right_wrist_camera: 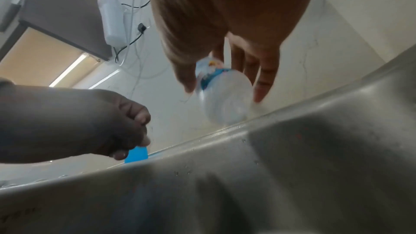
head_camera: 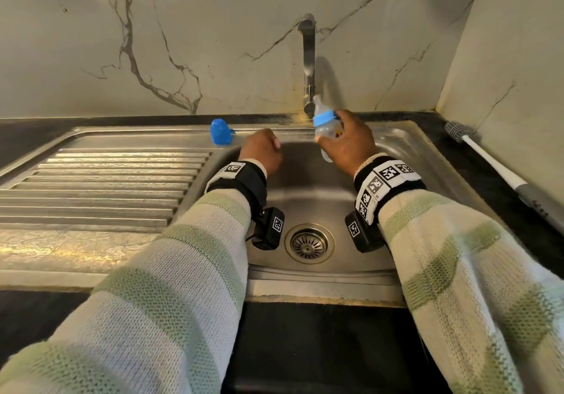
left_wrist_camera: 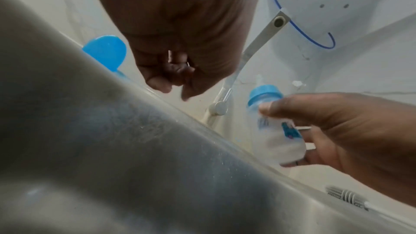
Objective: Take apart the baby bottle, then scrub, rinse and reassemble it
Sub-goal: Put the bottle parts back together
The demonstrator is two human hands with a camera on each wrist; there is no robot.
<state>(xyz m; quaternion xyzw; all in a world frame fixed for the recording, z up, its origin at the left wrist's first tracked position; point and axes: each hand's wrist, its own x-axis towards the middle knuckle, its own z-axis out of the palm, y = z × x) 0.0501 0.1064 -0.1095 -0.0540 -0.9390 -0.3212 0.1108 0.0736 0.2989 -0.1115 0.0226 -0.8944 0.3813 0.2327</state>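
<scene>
My right hand (head_camera: 334,129) grips a clear baby bottle (head_camera: 324,118) round its body, tilted, just below the tap spout. The blue collar and clear teat are on the bottle. From the right wrist, my right hand (right_wrist_camera: 225,92) has thumb and fingers round the bottle (right_wrist_camera: 227,111), whose base points at the camera. My left hand (head_camera: 270,146) hovers over the basin's back left with curled fingers, holding nothing; the left wrist view shows the left hand (left_wrist_camera: 173,79) empty. The blue cap (head_camera: 220,132) stands on the sink ledge just left of it.
A steel tap (head_camera: 308,58) rises behind the sink basin (head_camera: 308,198); no water runs. The ribbed drainboard (head_camera: 100,186) lies to the left. A white bottle brush (head_camera: 488,161) lies on the dark counter at the right, near the wall corner. The drain strainer (head_camera: 309,242) sits in the basin floor.
</scene>
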